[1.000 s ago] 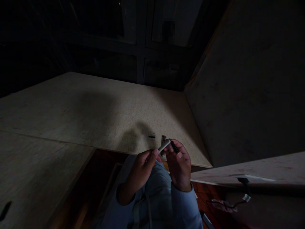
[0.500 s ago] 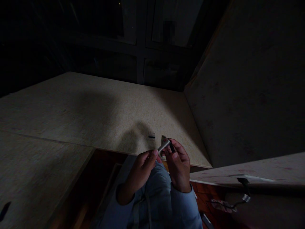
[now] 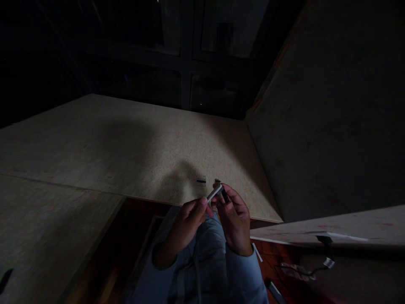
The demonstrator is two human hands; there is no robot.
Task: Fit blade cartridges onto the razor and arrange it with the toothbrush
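Note:
Both my hands meet over the near edge of the pale tabletop (image 3: pixel 177 139). My left hand (image 3: pixel 190 219) is closed, pinching the lower end of a slim whitish stick-like piece (image 3: pixel 214 192) that slants up to the right. My right hand (image 3: pixel 234 217) is closed around a small black bar-shaped piece (image 3: pixel 225 194), held against the stick's upper end; whether the two are joined I cannot tell. Just beyond the fingers lies a small dark-and-light item (image 3: pixel 217 181), partly hidden. Left of it sits a small clear piece with a dark strip (image 3: pixel 201 180).
A wall panel (image 3: pixel 316 126) rises at the right, and dark window frames (image 3: pixel 186 55) stand behind the tabletop. A cable with a white tag (image 3: pixel 329 262) lies low at the right. A dark object (image 3: pixel 5 279) rests at the far left.
My hands have shifted slightly left, and the whitish stick's upper end now sits a little further left. More of the small item beyond my fingers is uncovered or seen differently.

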